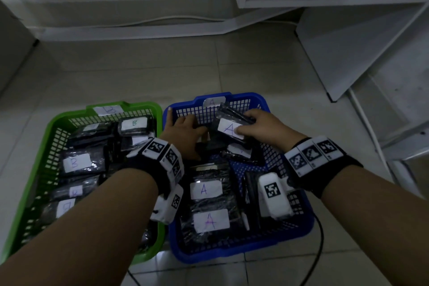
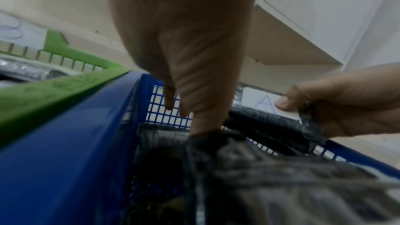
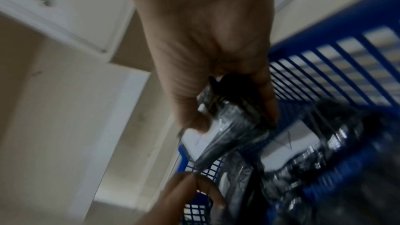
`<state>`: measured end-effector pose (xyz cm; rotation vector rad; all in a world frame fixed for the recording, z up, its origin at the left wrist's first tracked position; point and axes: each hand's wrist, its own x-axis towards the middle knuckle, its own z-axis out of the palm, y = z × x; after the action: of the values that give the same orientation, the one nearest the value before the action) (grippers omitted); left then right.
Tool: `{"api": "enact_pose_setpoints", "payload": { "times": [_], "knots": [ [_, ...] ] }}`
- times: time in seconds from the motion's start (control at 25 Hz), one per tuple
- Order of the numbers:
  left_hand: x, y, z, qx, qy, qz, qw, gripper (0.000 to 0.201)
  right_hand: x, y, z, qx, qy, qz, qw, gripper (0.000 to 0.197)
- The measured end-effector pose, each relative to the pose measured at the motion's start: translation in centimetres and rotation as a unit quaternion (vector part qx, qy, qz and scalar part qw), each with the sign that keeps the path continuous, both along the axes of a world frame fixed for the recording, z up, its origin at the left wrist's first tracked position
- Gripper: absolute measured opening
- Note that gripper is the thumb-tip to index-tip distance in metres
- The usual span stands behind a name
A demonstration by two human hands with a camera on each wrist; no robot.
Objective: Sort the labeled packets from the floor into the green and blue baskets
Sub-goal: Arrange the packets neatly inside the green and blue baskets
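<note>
Green basket [image 1: 58, 123], blue basket [image 1: 290, 242], black packets [image 1: 209, 202].

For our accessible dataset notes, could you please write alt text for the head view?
The right hand holds an "A" packet over the blue basket of "A" packets, while the left hand reaches inside it. Beside it, the green basket holds "B" packets.

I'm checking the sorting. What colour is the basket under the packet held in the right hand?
Blue; the basket shows best in the head view.
</note>
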<state>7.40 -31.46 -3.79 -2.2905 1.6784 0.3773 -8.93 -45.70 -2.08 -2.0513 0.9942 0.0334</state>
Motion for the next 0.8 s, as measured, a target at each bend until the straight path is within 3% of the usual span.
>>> {"api": "enact_pose_setpoints", "payload": {
  "times": [0.12, 0.28, 0.4, 0.8],
  "knots": [
    [-0.1, 0.5, 0.0, 0.002, -0.017, 0.002, 1.000, 0.054, 0.0, -0.2, -0.5, 0.088, 0.016, 0.044, 0.995, 0.040],
    [0.7, 1.0, 0.8, 0.034, 0.031, 0.015, 0.999, 0.038, -0.3, -1.1, -0.5, 0.089, 0.119, 0.151, 0.977, 0.031],
    [1.0, 1.3, 1.1, 0.082, 0.046, 0.003, 0.996, 0.041, 0.0, -0.6, -0.9, 0.052, 0.213, 0.229, 0.948, 0.032],
    [0.9, 2.6, 0.3, 0.146, -0.011, -0.014, 0.989, 0.056, -0.5, 0.3, -1.2, 0.016, 0.183, 0.224, 0.957, 0.036]
  ]
}}
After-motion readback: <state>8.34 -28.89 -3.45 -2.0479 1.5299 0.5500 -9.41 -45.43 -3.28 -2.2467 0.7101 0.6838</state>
